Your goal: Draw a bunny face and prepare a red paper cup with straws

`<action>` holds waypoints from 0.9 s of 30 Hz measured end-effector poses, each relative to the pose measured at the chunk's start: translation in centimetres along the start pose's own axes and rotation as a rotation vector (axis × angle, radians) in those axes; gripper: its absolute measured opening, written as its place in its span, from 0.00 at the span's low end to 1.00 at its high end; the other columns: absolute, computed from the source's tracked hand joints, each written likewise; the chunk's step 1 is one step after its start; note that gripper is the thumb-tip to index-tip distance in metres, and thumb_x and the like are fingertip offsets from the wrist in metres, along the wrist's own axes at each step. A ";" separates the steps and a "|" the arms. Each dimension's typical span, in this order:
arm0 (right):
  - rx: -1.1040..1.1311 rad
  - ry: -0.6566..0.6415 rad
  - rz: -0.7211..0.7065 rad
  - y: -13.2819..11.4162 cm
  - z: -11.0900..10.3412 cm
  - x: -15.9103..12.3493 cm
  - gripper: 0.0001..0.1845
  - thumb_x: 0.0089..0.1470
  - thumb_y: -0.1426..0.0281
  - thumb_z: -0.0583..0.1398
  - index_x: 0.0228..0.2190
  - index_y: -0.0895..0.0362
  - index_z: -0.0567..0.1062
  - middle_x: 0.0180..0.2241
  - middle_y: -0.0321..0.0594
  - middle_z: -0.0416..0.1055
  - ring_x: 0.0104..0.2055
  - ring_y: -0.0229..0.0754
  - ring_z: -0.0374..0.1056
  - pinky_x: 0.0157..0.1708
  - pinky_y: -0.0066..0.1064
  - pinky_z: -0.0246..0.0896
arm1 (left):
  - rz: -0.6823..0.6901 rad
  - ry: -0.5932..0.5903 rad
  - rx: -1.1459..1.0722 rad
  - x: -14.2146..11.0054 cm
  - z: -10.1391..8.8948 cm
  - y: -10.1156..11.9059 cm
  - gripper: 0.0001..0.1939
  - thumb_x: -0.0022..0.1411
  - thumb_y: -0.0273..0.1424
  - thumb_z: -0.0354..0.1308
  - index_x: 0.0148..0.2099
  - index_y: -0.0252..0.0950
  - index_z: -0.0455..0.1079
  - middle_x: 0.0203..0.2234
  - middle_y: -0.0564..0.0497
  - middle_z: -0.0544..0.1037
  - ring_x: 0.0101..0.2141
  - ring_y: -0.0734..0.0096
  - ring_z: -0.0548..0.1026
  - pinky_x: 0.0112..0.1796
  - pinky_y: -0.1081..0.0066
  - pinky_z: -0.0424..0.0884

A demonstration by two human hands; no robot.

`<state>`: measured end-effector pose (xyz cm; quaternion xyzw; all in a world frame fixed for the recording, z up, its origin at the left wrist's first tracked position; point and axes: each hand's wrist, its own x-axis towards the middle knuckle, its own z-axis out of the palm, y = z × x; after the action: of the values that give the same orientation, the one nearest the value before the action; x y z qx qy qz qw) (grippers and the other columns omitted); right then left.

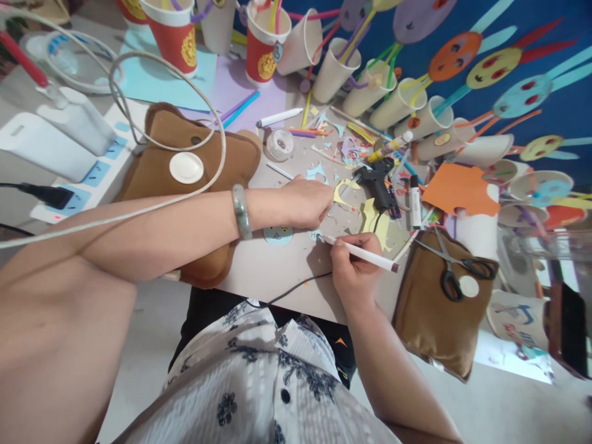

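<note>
My right hand (356,268) is closed around a white marker pen (370,254) with a dark end. Its tip points at a small light-blue paper piece (315,235) that bears a letter like an "H". Above that piece, my left hand (308,202) rests with curled fingers, their tips turned down and mostly hidden, so I cannot tell what they hold. A light-blue paper disc (278,237) with a drawn face lies partly under my left wrist, which wears a green bangle (241,211). Just beyond the hands are a black glue gun (380,187) and yellow paper offcuts (375,225).
Brown cushioned pouches (203,145) lie left and right, the right one under black scissors (456,268). Paper cups (337,71) with bunny-like paper faces line the back. A white cable (222,142) loops over my left arm from a power strip (92,179).
</note>
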<state>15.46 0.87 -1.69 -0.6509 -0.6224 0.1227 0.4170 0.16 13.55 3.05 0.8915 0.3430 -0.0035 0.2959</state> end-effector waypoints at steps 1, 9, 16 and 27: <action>0.002 -0.002 0.000 0.0 0.0 0.0 0.07 0.56 0.65 0.60 0.28 0.53 0.68 0.22 0.31 0.68 0.23 0.37 0.62 0.25 0.31 0.60 | -0.005 -0.001 0.005 0.0 0.0 0.0 0.09 0.49 0.20 0.59 0.31 0.36 0.77 0.20 0.53 0.74 0.35 0.64 0.75 0.44 0.65 0.66; -0.008 -0.018 -0.025 0.0 -0.1 0.0 0.07 0.55 0.66 0.60 0.28 0.53 0.68 0.22 0.31 0.68 0.23 0.37 0.63 0.24 0.30 0.58 | -0.001 0.019 0.020 0.0 0.2 0.0 0.09 0.49 0.19 0.59 0.31 0.36 0.77 0.20 0.52 0.75 0.34 0.63 0.74 0.41 0.65 0.65; 0.004 0.005 0.010 0.5 -0.1 -0.2 0.07 0.57 0.64 0.60 0.29 0.53 0.69 0.22 0.31 0.68 0.23 0.37 0.63 0.26 0.31 0.60 | 0.005 0.024 0.010 0.3 0.4 -0.2 0.08 0.50 0.18 0.59 0.29 0.36 0.75 0.20 0.52 0.74 0.33 0.64 0.72 0.41 0.64 0.64; 0.018 -0.010 0.028 0.6 0.1 -0.3 0.06 0.58 0.65 0.61 0.31 0.53 0.71 0.24 0.32 0.71 0.25 0.38 0.66 0.27 0.32 0.61 | 0.011 0.017 -0.005 0.2 0.4 -0.2 0.09 0.50 0.20 0.59 0.33 0.36 0.77 0.21 0.52 0.75 0.36 0.63 0.75 0.43 0.64 0.64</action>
<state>15.71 0.68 -2.28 -0.6553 -0.6140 0.1376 0.4179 0.28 13.63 2.59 0.8927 0.3404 0.0066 0.2951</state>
